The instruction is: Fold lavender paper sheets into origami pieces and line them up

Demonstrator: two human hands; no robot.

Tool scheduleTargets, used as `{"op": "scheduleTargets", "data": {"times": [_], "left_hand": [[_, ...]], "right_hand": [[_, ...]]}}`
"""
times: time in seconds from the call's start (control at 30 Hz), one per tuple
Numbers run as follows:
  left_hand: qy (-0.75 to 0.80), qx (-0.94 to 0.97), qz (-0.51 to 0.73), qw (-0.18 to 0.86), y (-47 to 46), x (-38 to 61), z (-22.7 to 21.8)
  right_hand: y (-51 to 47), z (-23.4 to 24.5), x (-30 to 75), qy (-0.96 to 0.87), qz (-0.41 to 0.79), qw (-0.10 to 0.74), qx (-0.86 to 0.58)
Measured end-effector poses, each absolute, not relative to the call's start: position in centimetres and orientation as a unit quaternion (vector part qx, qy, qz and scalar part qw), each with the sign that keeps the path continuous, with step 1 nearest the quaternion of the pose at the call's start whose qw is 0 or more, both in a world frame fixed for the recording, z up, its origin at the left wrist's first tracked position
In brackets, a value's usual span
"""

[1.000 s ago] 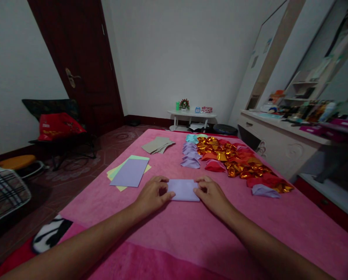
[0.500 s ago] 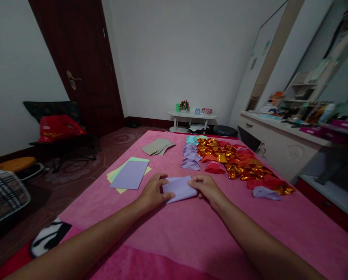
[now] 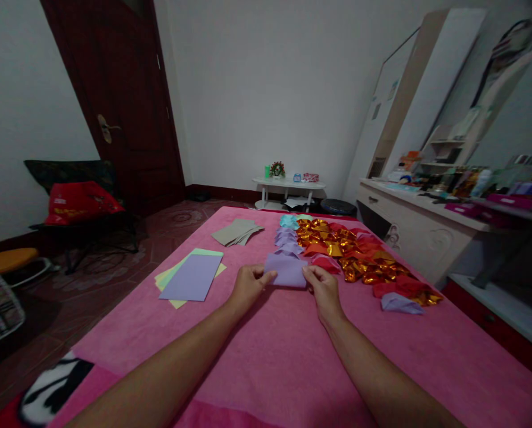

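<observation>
A folded sheet of purple paper (image 3: 286, 270) is held between my two hands, tilted up above the pink cloth (image 3: 266, 345). My left hand (image 3: 248, 284) pinches its left edge, thumb in front. At the right edge my right hand (image 3: 323, 288) grips it between thumb and fingers. Just behind it stand folded purple paper pieces (image 3: 287, 235), partly hidden by the sheet. Rows of shiny gold folded pieces (image 3: 332, 246) and red folded pieces (image 3: 323, 261) lie to the right. On the left rests a fan of flat purple, green and yellow sheets (image 3: 194, 276).
Grey-brown sheets (image 3: 236, 232) lie farther back on the cloth. One folded purple piece (image 3: 402, 303) sits near the right edge. Beyond are a small white table (image 3: 287, 183), a dresser (image 3: 408, 211) with bottles, and a chair holding a red bag (image 3: 81, 202).
Both hands have raised the purple paper and tilted it more upright, a little farther from me. The right hand has shifted its grip to the upper right edge. The camera view has tilted slightly.
</observation>
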State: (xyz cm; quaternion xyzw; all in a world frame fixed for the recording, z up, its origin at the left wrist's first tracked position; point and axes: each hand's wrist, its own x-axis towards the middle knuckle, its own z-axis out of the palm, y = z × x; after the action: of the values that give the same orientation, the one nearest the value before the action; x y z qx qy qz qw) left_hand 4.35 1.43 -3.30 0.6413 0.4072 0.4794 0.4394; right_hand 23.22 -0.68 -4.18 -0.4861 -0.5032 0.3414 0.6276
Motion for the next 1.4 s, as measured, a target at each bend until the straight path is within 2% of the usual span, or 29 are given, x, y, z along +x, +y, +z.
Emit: {"op": "scheduleTargets", "data": {"times": [0.4, 1.4], "left_hand": [[0.401, 0.659, 0.499, 0.395, 0.7, 4.0, -3.9], [0.417, 0.671, 0.452, 0.414, 0.9, 3.9, -4.5]], "right_hand": [[-0.8, -4.3, 23.2, -0.511, 0.361, 0.609, -0.488], [-0.4, -5.0, 23.3, -0.563, 0.331, 0.557, -0.513]]}}
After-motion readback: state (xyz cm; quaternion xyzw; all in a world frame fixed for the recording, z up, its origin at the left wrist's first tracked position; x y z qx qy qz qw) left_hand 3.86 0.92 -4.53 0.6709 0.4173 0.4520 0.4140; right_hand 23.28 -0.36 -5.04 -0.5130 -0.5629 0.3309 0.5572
